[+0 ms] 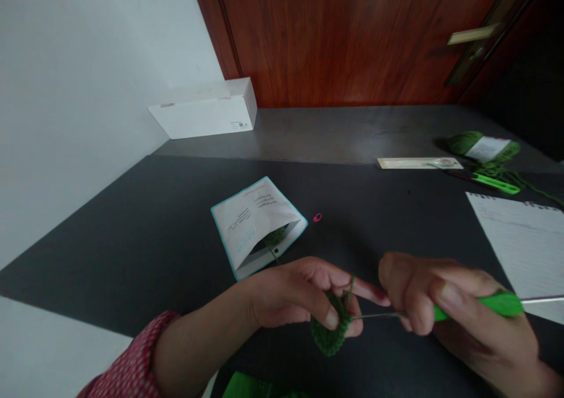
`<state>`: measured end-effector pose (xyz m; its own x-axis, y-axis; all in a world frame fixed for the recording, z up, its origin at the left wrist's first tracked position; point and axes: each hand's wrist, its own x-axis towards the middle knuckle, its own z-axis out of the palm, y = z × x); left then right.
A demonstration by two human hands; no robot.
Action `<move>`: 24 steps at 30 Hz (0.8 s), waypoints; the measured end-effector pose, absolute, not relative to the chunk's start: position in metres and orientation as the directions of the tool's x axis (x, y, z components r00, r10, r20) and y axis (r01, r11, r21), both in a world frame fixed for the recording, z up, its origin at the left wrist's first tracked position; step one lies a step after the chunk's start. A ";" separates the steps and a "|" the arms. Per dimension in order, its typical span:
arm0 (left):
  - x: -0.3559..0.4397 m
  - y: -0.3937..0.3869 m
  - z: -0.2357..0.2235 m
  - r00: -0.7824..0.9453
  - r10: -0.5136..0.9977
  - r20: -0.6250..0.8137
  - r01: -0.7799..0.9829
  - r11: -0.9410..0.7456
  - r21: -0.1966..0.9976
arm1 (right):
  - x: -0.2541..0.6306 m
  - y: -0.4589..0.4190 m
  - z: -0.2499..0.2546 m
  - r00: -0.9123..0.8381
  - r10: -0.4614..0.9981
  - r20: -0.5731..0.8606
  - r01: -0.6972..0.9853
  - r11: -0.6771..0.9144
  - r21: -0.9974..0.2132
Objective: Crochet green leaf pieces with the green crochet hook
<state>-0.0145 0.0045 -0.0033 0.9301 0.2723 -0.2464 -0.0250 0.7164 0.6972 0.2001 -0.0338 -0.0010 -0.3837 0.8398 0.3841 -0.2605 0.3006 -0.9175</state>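
1 white box (207, 119) beside pale wall (88, 63); 1 reddish-brown door (330, 40), metal handle (473, 34) at right.

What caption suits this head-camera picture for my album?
Left grip pinching a rounded dark green yarn piece, right grip holding a slim green-handled metal tool at its edge.

I count two hands (304, 298) (480, 321) of mine, one green crocheted piece (326, 340), two green-handled tools (502, 304) (496, 183), one pouch (247, 210), one pink clip (318, 217), one labelled skein (489, 148), one white box (211, 118).
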 end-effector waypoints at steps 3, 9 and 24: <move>-0.014 0.002 -0.003 0.918 0.321 -0.234 -0.069 0.709 0.702 | 0.198 -0.032 -0.005 -0.369 0.853 0.368 -0.317 0.256 -0.913; -0.015 0.003 -0.004 0.919 0.283 -0.274 -0.031 0.745 0.667 | 0.193 -0.030 -0.008 -0.333 0.885 0.326 -0.355 0.202 -0.913; -0.010 0.002 0.000 0.670 0.671 -0.317 -0.212 0.583 0.784 | 0.184 -0.025 -0.016 -0.187 0.972 0.140 -0.391 0.057 -0.918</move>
<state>-0.0100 0.0015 -0.0002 0.6703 0.6709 -0.3172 -0.2123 0.5829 0.7843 0.1836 -0.0248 -0.0156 -0.1871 0.9724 0.1397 -0.3914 0.0566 -0.9185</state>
